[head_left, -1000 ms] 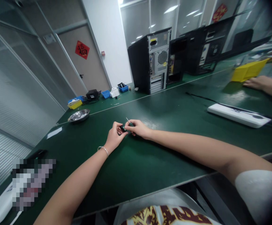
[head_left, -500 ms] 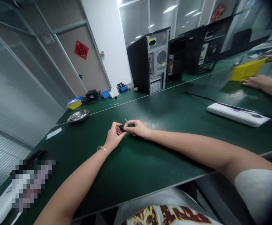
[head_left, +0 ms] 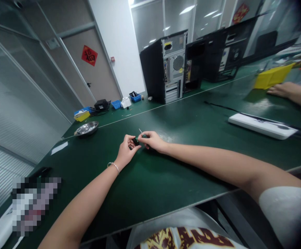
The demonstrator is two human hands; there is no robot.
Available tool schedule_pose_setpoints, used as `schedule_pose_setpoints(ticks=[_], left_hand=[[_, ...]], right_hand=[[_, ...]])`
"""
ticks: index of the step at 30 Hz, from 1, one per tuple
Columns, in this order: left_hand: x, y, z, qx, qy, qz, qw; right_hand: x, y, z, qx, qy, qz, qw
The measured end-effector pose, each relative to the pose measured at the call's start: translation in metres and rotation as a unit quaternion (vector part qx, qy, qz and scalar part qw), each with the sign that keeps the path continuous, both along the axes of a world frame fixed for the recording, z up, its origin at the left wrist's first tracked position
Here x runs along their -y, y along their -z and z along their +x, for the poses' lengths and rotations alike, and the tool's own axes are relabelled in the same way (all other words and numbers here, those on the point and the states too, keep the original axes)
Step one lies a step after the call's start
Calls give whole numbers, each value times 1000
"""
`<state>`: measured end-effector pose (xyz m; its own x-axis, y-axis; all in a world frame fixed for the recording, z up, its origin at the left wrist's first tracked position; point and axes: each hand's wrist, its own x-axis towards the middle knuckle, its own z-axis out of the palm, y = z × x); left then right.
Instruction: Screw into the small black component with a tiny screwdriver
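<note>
My left hand (head_left: 126, 148), with a bracelet at the wrist, is closed around a small dark piece (head_left: 135, 141) that shows a bit of green. What kind of part it is cannot be made out. Close beside it, my right hand (head_left: 152, 141) pinches a thin pale stick (head_left: 140, 131) that points up and to the left past the fingertips. Both hands are just above the green tabletop (head_left: 150, 180), their fingertips nearly meeting at the dark piece.
A shallow metal bowl (head_left: 87, 128) sits left of my hands. Several small bins, such as a blue bin (head_left: 136, 98), line the back. Computer cases (head_left: 163, 69) stand behind. At right lie a white power strip (head_left: 262, 126), a yellow bin (head_left: 272, 76) and another person's hand (head_left: 280, 88).
My right hand has drawn slightly up and away from the dark piece, so more of the piece shows. My left hand has hardly moved.
</note>
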<state>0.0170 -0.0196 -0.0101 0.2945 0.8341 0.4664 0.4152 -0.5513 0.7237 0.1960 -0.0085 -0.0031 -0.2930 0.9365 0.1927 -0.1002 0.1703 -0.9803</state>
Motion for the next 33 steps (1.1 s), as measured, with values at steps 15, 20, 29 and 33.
schedule_pose_setpoints(ticks=[15,20,29,33], left_hand=[[0,0,1,17,-3,-7,1000],[1,0,0,9,1,-2,1000],[2,-3,2,5,-5,0,1000],[3,-4,1,3,-11,7,1000]], right_hand=[[-4,2,2,-39,-8,14,999],[3,-4,3,34,-14,62,997],[4,-5,3,77,23,83,993],[4,-5,3,83,16,85,993]])
